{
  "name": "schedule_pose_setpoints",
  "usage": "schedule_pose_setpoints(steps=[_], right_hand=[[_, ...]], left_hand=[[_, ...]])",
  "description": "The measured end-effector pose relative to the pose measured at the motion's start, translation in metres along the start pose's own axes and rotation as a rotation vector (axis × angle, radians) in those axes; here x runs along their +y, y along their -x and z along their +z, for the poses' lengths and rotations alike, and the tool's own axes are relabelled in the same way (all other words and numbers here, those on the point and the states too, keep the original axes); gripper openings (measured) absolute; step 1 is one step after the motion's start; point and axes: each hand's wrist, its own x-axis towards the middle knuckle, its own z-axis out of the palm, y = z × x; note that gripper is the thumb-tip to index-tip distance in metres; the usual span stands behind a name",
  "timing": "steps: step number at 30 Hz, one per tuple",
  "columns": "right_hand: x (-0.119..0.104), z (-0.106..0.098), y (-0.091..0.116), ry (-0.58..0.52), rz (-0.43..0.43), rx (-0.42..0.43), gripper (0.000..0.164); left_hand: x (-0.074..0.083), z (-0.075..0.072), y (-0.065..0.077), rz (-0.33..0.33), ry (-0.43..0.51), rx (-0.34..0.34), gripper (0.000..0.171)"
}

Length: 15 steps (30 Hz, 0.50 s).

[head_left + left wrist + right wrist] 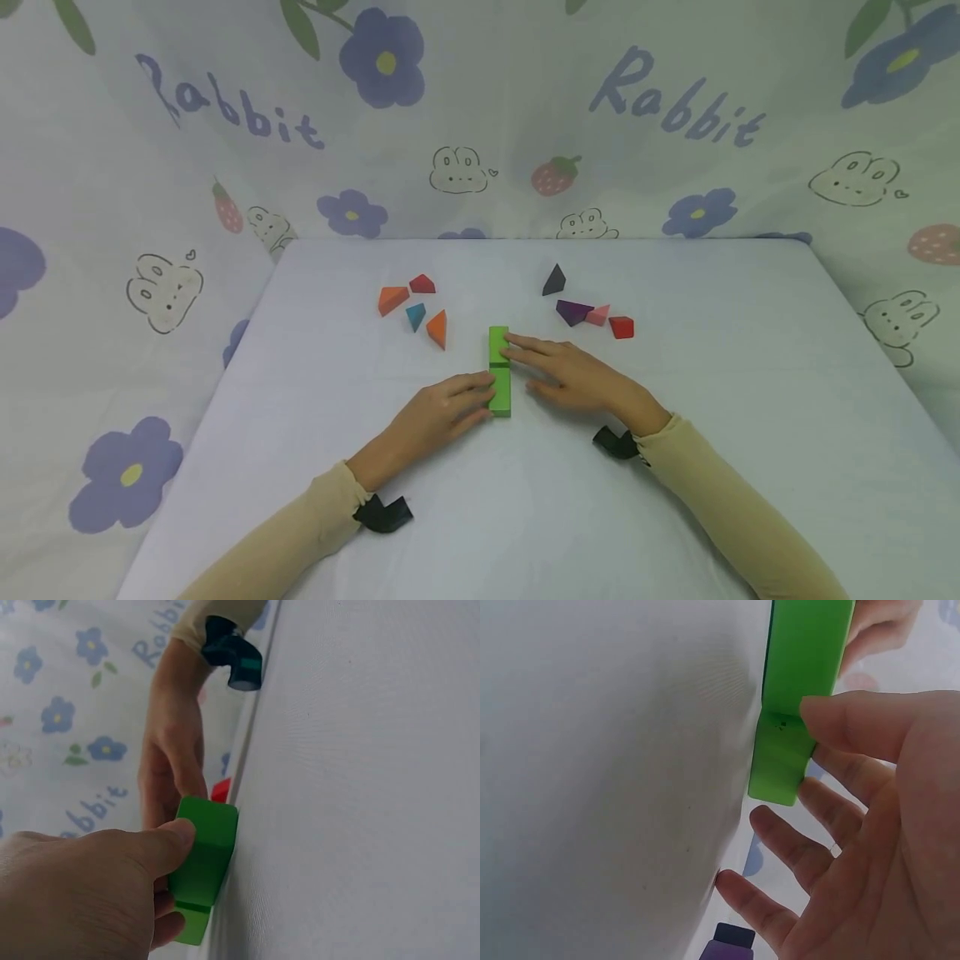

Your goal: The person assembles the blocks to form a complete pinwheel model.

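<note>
Two green blocks lie end to end in a line on the white table. My left hand (442,408) is at the near green block (500,393), its fingertips along the left edge. In the left wrist view my thumb overlaps the same block and fingertips show beside it. My right hand (573,373) reaches the far green block (498,345) from the right, index and middle fingertips at its right edge. Its fingers are spread and fairly straight in the right wrist view. In the head view the right thumb is apart from the blocks.
Orange blocks (393,300), a red one (423,284) and a blue one (416,316) lie at the back left. A dark grey block (554,281), a purple one (573,312), a pink one (597,315) and a red one (622,327) lie at the back right. Printed cloth (510,125) surrounds the table.
</note>
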Motion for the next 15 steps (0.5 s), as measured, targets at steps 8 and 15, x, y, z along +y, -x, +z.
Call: schedule_pose_setpoints(steps=[8, 15], right_hand=[[-0.002, -0.0007, 0.0012, -0.012, 0.002, -0.01, 0.059], [-0.0024, -0.0009, 0.001, -0.004, -0.012, -0.006, 0.058]], left_hand=[[0.0015, 0.0008, -0.0006, 0.01, -0.021, 0.021, 0.037], [0.0018, 0.0, -0.0003, -0.004, -0.018, 0.013, 0.036]])
